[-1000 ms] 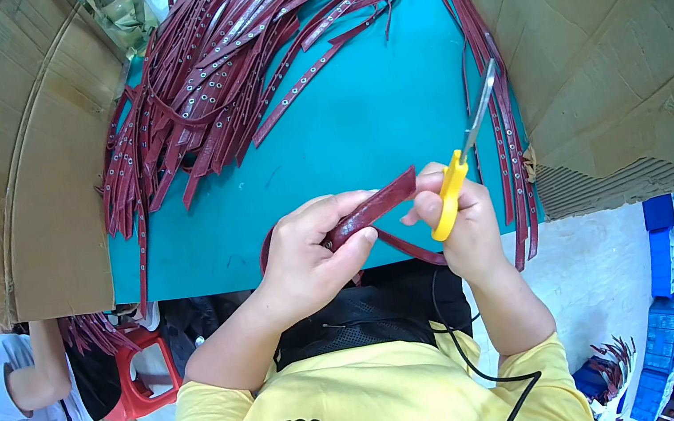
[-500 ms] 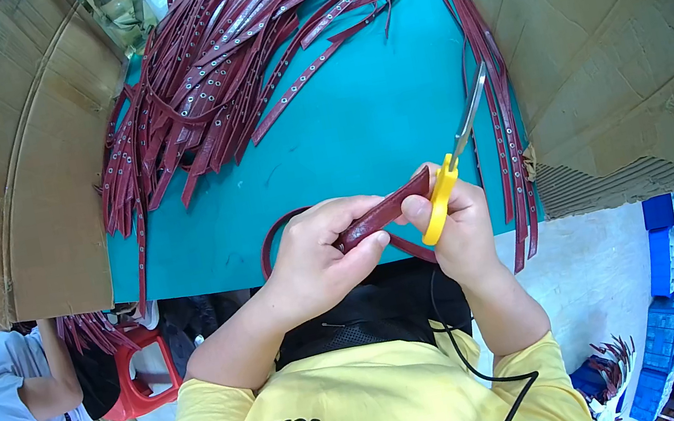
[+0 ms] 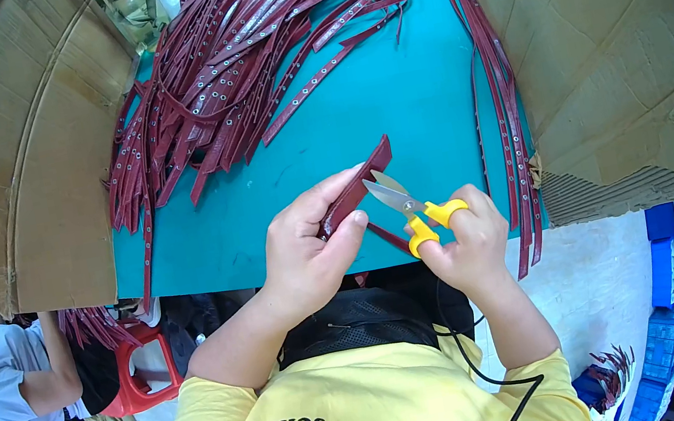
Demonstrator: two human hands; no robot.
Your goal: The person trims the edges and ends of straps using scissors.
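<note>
A: Where was the strap (image 3: 344, 207), and what did the hands have?

B: The left hand (image 3: 307, 243) pinched it between thumb and fingers, above the near edge of the surface (image 3: 390, 102), its slanted end standing free toward the far edge; the right hand (image 3: 469, 243) held the scissors (image 3: 411, 208) by the yellow handles, blades slightly parted, tips at the strap's right side.

A: How was that best handled, in your judgement?

B: The pinch wanted to be firm and fairly close to the blades, so that the strap lay flat and could not bend away; the left thumb sat near the points, though, so a little more room there seemed wise; small, controlled strokes near the tips looked safer than one deep bite.

A: What could you not make out?

B: Whether the blades touched the strap or merely overlapped it in the view; the left hand hid its middle, and a lower length passed behind the scissors, where I lost it; the pile (image 3: 238, 57) toward the far left corner was cut off by the frame; the row (image 3: 506, 122) along the right edge overlapped too much to count, its ends hanging past the near right corner.
</note>
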